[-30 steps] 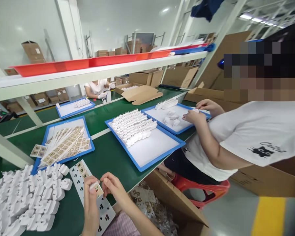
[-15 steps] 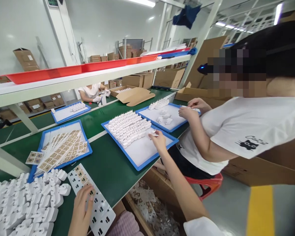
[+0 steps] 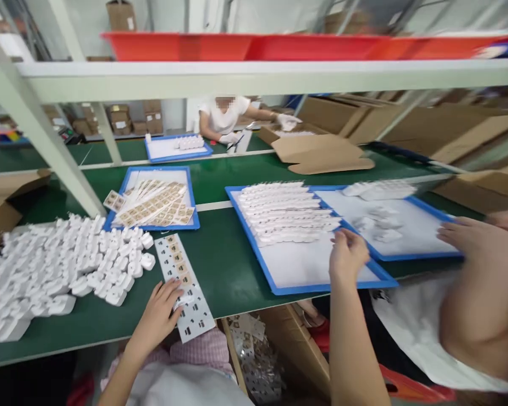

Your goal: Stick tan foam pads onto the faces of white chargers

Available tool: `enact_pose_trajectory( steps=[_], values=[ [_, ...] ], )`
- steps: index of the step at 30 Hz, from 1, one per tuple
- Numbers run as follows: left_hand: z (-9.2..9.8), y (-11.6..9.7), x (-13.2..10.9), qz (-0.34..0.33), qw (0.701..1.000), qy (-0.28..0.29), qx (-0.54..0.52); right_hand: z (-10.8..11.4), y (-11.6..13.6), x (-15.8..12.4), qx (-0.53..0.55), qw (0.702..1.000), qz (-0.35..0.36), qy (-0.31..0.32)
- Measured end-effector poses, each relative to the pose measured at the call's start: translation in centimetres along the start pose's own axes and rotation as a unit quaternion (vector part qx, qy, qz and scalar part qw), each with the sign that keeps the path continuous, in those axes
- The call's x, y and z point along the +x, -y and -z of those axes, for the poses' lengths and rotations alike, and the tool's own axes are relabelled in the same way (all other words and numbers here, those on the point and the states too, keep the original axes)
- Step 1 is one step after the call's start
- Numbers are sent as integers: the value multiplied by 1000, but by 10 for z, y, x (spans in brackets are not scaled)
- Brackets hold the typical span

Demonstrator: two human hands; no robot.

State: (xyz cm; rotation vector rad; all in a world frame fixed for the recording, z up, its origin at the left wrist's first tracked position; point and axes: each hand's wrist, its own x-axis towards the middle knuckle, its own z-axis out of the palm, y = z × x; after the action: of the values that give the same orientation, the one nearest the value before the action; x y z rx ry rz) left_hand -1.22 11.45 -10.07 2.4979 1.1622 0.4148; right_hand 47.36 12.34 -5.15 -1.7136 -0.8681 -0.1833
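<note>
My left hand (image 3: 161, 307) lies over a sticker sheet (image 3: 195, 309), its fingers outstretched. Beige square labels run down part of this pale sheet, which has dark cut marks. A small whitish patch shows by the fingertips; I cannot tell what it is. My right hand (image 3: 347, 254) is above a blue-rimmed tray (image 3: 279, 273), thumb and fingers curled together. What they hold, if anything, is hidden. Close to those fingers end the rows of small white plastic housings (image 3: 288, 214) standing in the tray. A big heap of similar white housings (image 3: 71, 265) lies left of my left hand.
Another blue-rimmed tray (image 3: 195, 220) holds beige label sheets. A neighbour's arm (image 3: 469, 299) reaches over a tray (image 3: 427, 248) at right. A shelf beam (image 3: 254, 79) with red bins crosses above. Across the table sits a gloved person (image 3: 226, 121). Below is a carton (image 3: 296, 344) of used sheets.
The view has swung left, bringing the whole heap and the person opposite into sight. My right hand stays by the row ends, where a white housing showed at its fingers; my left hand remains on the sheet.
</note>
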Motion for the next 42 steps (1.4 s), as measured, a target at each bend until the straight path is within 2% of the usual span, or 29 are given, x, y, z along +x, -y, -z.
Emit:
enact_pose_trajectory(
  steps=[2,4,6,7,9,12,16,22,29,33,37,39,41,42],
  values=[
    [5,-5,5,-12,1000,-12,6,-14,21,-36,14,999,3,48],
    [13,-8,15,-4,1000,-21,17,-34,52,-84,41,984,39,171],
    [18,-7,28,2,999,-21,30,-56,85,-134,80,913,137,377],
    [19,-4,35,5,999,-20,32,-67,100,-155,90,880,172,433],
    [18,2,48,7,999,-15,34,-89,122,-187,97,847,202,482],
    [11,12,59,7,999,-7,38,-112,133,-208,85,838,217,494],
    [6,18,60,5,999,-13,43,-121,128,-210,69,835,236,492],
    [9,15,58,1,999,-14,40,-113,130,-207,41,838,269,473],
    [11,15,56,3,999,4,46,-106,145,-205,-6,826,337,451],
    [10,17,57,-1,998,19,54,-91,154,-202,-2,822,357,444],
    [10,16,58,-6,998,27,64,-72,154,-196,17,833,350,428],
    [14,12,58,-14,997,26,71,-64,152,-195,64,861,280,420],
    [21,8,56,-22,996,18,82,-59,151,-200,173,885,85,425],
    [25,6,55,-20,996,11,90,-58,150,-204,231,873,-32,428]
  ],
)
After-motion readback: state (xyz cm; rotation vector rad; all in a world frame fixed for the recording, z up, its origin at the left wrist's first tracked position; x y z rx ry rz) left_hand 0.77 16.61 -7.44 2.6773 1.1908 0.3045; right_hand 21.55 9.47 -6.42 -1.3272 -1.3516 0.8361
